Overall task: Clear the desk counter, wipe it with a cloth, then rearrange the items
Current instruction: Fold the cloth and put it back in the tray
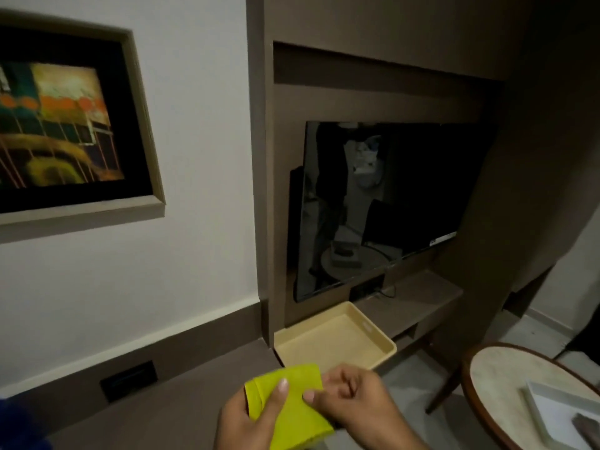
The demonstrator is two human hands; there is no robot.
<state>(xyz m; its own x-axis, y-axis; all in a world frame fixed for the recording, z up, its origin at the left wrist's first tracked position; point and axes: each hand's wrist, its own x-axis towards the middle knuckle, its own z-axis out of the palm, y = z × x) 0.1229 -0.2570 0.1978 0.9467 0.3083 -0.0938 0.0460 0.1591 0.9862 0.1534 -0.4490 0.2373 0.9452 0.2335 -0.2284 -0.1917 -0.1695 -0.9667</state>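
Observation:
A folded yellow-green cloth (293,407) is held low in the middle of the view, above the brown desk counter (181,414). My left hand (250,420) grips its left side with the thumb laid on top. My right hand (354,404) pinches its right edge between thumb and fingers. Just beyond the cloth, an empty cream tray (367,326) rests on the counter under the television, with its near corner jutting past the counter's edge.
A dark television (389,203) hangs in a brown wall panel above a narrow shelf (418,297). A framed painting (65,121) is on the white wall at left. A round marble table (506,378) with a white tray (558,414) stands at right.

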